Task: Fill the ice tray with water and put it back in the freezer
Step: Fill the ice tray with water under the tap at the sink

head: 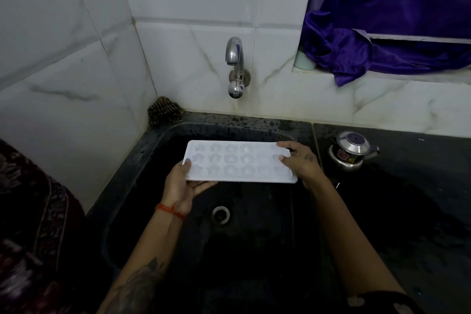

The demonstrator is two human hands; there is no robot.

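Observation:
A white ice tray (237, 162) with star and flower shaped cells is held level above the black sink (158, 135). My left hand (178, 183) grips its left end, thumb on top and fingers beneath. My right hand (300, 160) grips the right end, with fingers curled over the tray's top. A chrome tap (235, 64) juts from the tiled wall above and behind the tray; no water runs from it. I cannot tell whether the cells hold water.
The sink drain (220, 214) lies below the tray. A small steel lidded pot (351, 151) stands on the dark counter to the right. A scrubber (164, 111) sits in the back left corner. Purple cloth (382, 20) and a pale cup (303, 60) occupy the window ledge.

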